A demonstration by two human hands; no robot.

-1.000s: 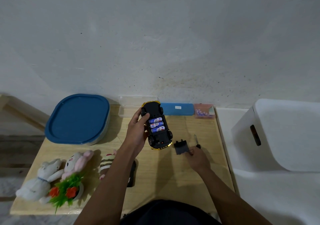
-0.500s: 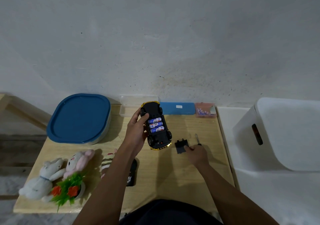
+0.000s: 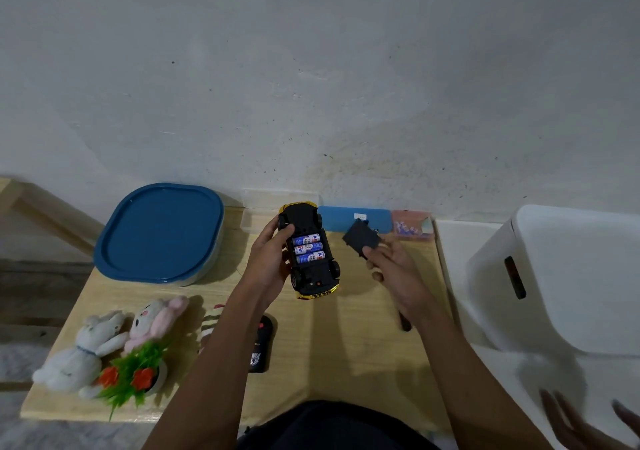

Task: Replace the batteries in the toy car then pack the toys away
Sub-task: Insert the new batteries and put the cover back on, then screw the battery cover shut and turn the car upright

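My left hand (image 3: 268, 259) grips the yellow toy car (image 3: 310, 273) upside down above the wooden table (image 3: 346, 345). Its black underside faces up, and three blue-labelled batteries (image 3: 307, 248) lie side by side in the open compartment. My right hand (image 3: 394, 269) holds the black battery cover (image 3: 362, 238) by one corner, lifted just right of the car. A dark-handled screwdriver (image 3: 404, 323) lies on the table, mostly hidden under my right wrist. A black remote control (image 3: 259, 345) rests beside my left forearm.
A blue-lidded container (image 3: 159, 231) sits at the back left. A clear box (image 3: 256, 207), a blue case (image 3: 339, 217) and a pink packet (image 3: 412, 224) line the wall. Plush rabbits (image 3: 114, 335) and a small fake plant (image 3: 135, 377) occupy the front left. A white bin (image 3: 561, 276) stands right.
My right hand has picked the battery cover up off the table and raised it beside the car. The screwdriver stays on the table. My left hand keeps the car in the same place.
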